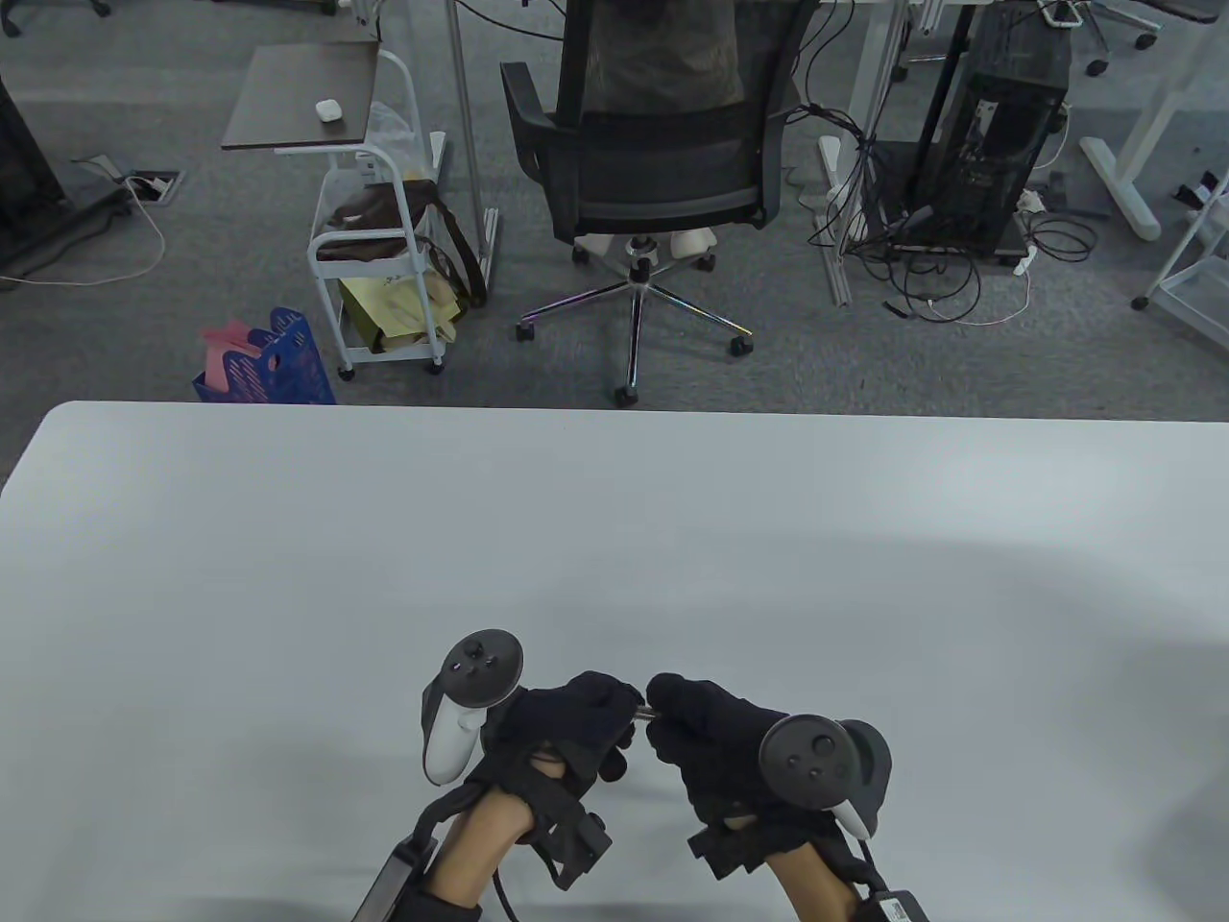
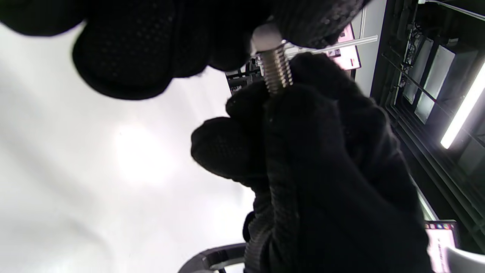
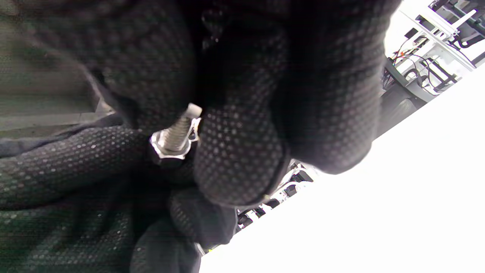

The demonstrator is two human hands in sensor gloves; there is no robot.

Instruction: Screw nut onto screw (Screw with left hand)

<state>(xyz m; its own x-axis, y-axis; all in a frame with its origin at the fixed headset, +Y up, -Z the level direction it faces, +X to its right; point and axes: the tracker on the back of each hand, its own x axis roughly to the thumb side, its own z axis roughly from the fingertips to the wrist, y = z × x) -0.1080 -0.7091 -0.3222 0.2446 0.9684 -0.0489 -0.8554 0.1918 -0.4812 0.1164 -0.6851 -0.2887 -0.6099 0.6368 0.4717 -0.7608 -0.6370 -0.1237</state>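
Observation:
A silver threaded screw (image 1: 645, 712) spans the small gap between my two gloved hands, low over the table's near edge. My left hand (image 1: 614, 709) pinches the hex nut (image 3: 169, 148), which sits on the thread. In the left wrist view the nut (image 2: 266, 37) shows under the left fingertips (image 2: 314, 19), and the screw (image 2: 277, 70) runs down into my right hand (image 2: 303, 125). My right hand (image 1: 669, 706) pinches the screw's other end (image 3: 189, 115). The screw's head is hidden.
The white table (image 1: 614, 538) stretches ahead of the hands. Beyond its far edge stand a black office chair (image 1: 662, 173), a white trolley (image 1: 379, 269) and a blue basket (image 1: 274, 365) on the grey floor.

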